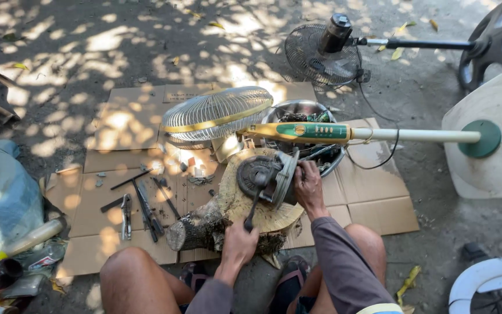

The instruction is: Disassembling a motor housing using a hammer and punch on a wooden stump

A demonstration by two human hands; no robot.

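Observation:
A round fan motor [262,174] rests on its side on a cut wood stump [236,215] in front of my knees. My left hand [238,247] is closed around the dark handle of a tool [253,209], a hammer or a screwdriver, whose tip reaches the motor's face. My right hand [308,185] grips the motor's right edge and steadies it. Just behind the motor lies a cream stand fan, its wire grille [219,113] to the left and its green and gold control neck [306,132] to the right.
Pliers, screwdrivers and other hand tools [137,206] lie on flattened cardboard [117,125] to the left. A metal bowl [297,109] of parts sits behind the fan neck. A black fan [323,52] lies farther back, white fan bases [495,134] to the right, bags and bottles [7,232] at the left.

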